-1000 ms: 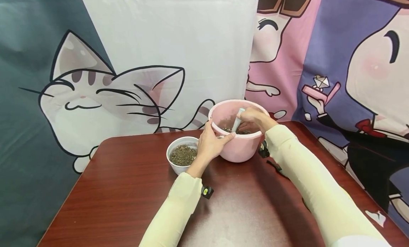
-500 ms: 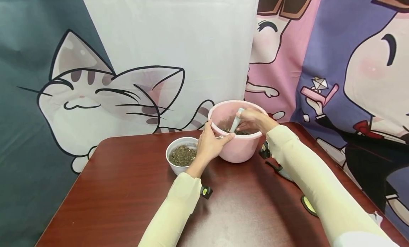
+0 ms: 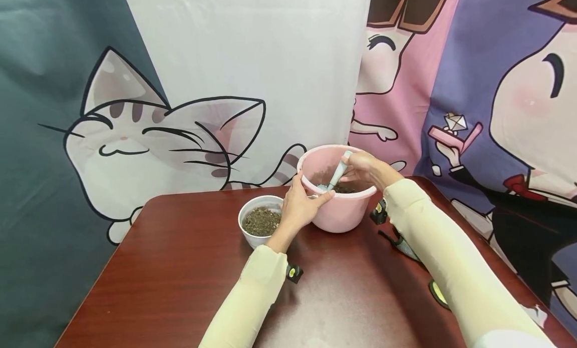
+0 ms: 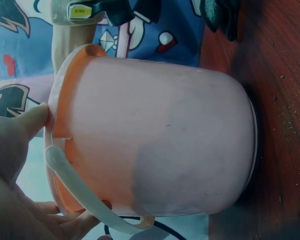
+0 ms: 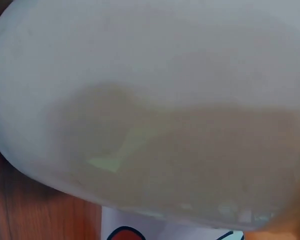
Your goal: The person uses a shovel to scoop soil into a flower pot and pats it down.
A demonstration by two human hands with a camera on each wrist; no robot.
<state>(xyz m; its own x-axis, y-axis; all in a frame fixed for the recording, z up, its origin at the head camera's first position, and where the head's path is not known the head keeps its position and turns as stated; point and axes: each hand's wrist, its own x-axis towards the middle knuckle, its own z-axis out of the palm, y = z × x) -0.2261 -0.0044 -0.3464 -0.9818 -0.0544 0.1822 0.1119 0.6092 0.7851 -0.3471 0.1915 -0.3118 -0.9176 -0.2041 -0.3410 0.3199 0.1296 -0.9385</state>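
A pink plastic bucket (image 3: 340, 215) with dark soil inside stands toward the back of the table. My left hand (image 3: 301, 203) grips its rim at the near left. In the left wrist view the thumb lies on the rim and the fingers are by the bucket's pale carrying handle (image 4: 82, 192). My right hand (image 3: 362, 166) reaches over the rim and holds the tilted light-blue handle of a small trowel (image 3: 339, 174). A bit of its blue blade shows at the soil; the rest is hidden. The right wrist view shows mostly the bucket's outer wall (image 5: 150, 65).
A white bowl (image 3: 245, 233) of dry brownish soil stands left of the bucket, partly behind the left forearm. On the right, a dark-handled tool (image 3: 405, 248) and a yellow-and-black item (image 3: 438, 293) lie partly under the right arm. A printed curtain (image 3: 225, 47) hangs behind the table (image 3: 180, 278).
The trowel has tilted and risen slightly, moving right with my right hand, and its blue blade now shows at the soil. My left hand keeps its hold on the rim.
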